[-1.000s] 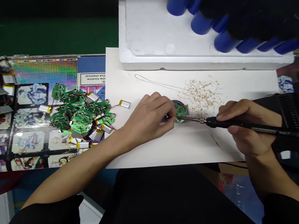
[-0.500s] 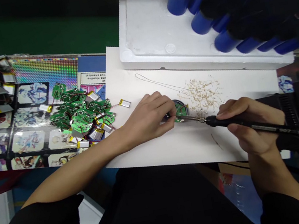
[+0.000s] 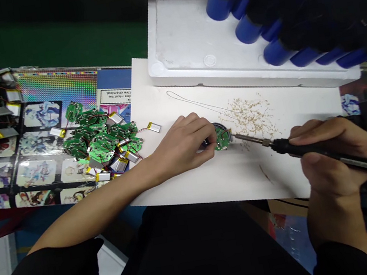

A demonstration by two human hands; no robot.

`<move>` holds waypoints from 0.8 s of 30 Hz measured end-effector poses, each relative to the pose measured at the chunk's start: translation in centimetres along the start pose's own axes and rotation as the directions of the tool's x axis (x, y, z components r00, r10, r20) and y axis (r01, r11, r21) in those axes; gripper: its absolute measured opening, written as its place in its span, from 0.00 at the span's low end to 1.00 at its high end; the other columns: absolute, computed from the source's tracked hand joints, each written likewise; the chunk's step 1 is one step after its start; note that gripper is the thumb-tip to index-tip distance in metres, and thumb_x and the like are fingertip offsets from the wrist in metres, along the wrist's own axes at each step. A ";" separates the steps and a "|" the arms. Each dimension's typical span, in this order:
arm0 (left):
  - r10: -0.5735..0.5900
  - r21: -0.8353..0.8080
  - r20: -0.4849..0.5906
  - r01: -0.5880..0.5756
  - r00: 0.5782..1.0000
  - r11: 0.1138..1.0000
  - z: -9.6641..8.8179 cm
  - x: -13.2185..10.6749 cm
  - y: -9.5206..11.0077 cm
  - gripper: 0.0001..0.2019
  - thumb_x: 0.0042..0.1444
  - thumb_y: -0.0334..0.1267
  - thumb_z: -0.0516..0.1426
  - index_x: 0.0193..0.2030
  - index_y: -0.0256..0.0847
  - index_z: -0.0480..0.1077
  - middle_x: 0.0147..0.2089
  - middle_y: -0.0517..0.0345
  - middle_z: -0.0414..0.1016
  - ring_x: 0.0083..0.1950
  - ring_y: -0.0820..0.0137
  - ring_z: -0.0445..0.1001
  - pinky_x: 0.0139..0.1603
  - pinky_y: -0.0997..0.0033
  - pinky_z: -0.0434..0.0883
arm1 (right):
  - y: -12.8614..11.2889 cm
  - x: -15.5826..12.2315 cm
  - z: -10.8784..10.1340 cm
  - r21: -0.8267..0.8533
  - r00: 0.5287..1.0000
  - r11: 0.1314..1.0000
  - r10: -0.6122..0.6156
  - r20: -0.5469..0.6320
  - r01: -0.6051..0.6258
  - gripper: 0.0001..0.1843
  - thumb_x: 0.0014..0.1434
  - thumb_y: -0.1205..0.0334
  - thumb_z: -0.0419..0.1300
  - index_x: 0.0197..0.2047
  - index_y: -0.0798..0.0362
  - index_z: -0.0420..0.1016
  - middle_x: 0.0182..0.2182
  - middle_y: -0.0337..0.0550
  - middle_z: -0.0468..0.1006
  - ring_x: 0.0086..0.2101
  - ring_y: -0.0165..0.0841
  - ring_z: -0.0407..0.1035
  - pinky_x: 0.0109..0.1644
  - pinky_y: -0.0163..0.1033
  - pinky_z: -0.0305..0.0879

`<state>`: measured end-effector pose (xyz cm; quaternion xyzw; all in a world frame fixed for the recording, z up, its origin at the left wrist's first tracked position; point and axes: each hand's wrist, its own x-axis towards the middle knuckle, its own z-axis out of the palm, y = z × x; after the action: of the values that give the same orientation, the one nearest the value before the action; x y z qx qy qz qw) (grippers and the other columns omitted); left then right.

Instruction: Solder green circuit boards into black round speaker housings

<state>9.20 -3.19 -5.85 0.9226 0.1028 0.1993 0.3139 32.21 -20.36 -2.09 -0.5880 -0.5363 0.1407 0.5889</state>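
Note:
My left hand [image 3: 181,147] pinches a small round green circuit board [image 3: 223,140] at its near edge, with a dark round part behind the board. My right hand [image 3: 328,154] grips a black soldering iron [image 3: 282,146] like a pen. The iron's thin metal tip [image 3: 248,140] points at the board from the right and ends just beside it. I cannot tell if they touch. A pale scatter of flecks [image 3: 251,116] lies on the white paper sheet [image 3: 247,176] above the tip.
A heap of green boards with wires and small pouch batteries [image 3: 102,142] lies on an anime-print mat [image 3: 36,170] at left. A white foam tray [image 3: 187,37] holding dark-capped blue cylinders [image 3: 219,5] stands at the far side. A thin wire [image 3: 195,102] lies on the paper.
My right hand and the soldering iron have moved to the right, drawing the tip back from the board. My left hand and the board stay in nearly the same place.

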 end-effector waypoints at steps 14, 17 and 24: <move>-0.019 0.032 0.013 0.019 1.000 0.999 -0.1 0.1 0.2 0.04 0.68 0.31 0.57 0.42 0.41 0.74 0.44 0.55 0.81 0.48 0.64 0.73 0.50 0.63 0.67 | -0.1 -2.2 5.4 0.064 0.992 0.996 0.075 -0.097 -0.069 0.08 0.74 0.60 0.62 0.54 0.46 0.78 0.46 0.45 0.88 0.35 0.37 0.85 0.36 0.45 0.83; -0.021 0.035 0.013 0.021 1.000 0.999 -0.1 0.1 0.2 0.04 0.69 0.33 0.57 0.42 0.41 0.73 0.44 0.55 0.81 0.48 0.64 0.73 0.50 0.63 0.67 | 0.7 -2.7 6.4 -0.058 1.000 0.998 0.010 -0.008 -0.011 0.14 0.66 0.69 0.68 0.52 0.46 0.76 0.44 0.43 0.86 0.44 0.39 0.84 0.44 0.45 0.82; -0.038 0.011 0.026 0.038 0.999 0.999 -0.2 0.1 0.3 0.03 0.68 0.33 0.59 0.42 0.41 0.74 0.45 0.55 0.81 0.48 0.64 0.73 0.51 0.62 0.66 | 1.3 -3.3 7.7 -0.269 0.991 0.959 -0.064 0.114 0.093 0.19 0.64 0.71 0.69 0.54 0.44 0.74 0.44 0.41 0.85 0.40 0.37 0.81 0.46 0.46 0.81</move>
<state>9.25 -3.27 -5.54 0.9246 0.1171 0.1808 0.3141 25.42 -18.44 -6.79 -0.6338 -0.6033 0.0722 0.4786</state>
